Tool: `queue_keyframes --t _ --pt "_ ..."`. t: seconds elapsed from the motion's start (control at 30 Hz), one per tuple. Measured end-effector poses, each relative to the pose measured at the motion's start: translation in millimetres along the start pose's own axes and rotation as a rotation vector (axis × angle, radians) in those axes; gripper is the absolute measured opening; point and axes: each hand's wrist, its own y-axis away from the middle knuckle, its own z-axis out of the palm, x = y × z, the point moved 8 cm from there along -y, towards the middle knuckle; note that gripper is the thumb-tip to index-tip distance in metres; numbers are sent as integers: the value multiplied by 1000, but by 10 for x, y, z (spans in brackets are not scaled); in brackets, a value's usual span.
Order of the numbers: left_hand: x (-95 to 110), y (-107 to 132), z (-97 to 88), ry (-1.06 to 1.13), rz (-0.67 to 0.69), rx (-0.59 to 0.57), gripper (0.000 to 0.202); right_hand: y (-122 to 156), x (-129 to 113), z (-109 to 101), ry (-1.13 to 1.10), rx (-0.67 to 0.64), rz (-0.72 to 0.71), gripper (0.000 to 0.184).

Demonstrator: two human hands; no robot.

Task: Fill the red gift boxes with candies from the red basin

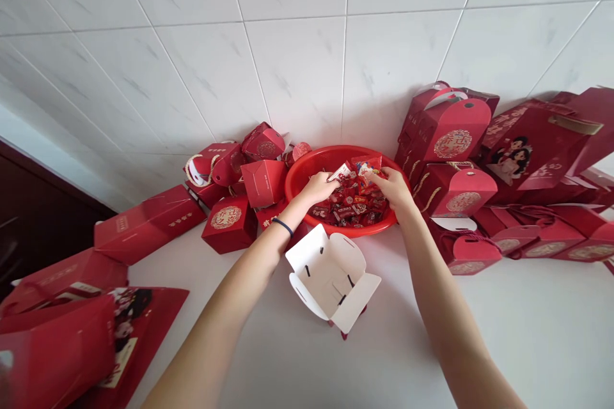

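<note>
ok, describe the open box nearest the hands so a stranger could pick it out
Start at the round red basin of candy by the tiled wall, where both hands reach in. Directly in front of it on the white floor stands one box. Its flaps are spread open, showing white insides, while every neighbouring box is closed and red.

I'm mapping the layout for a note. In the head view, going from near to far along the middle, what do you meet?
Open white-lined box → left hand and right hand, level with each other → wrapped sweets → red basin far rim → white tiled wall.
</note>
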Motion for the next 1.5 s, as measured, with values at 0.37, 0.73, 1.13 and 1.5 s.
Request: queue_keyframes --t 0.37,0.73,1.13,1.5 --pt "163 75 120 174 94 -147 22 50 -214 125 110 -154 -202 47" --pt "189 127 391 -504 241 -376 41 46 -185 -29 -269 -1 -97 29" --pt "117 117 316 -563 118 -306 14 124 -123 54 -295 -71 73 22" --pt "310 108 105 -195 253 -35 39 144 -119 104 -324 -163 118 17"
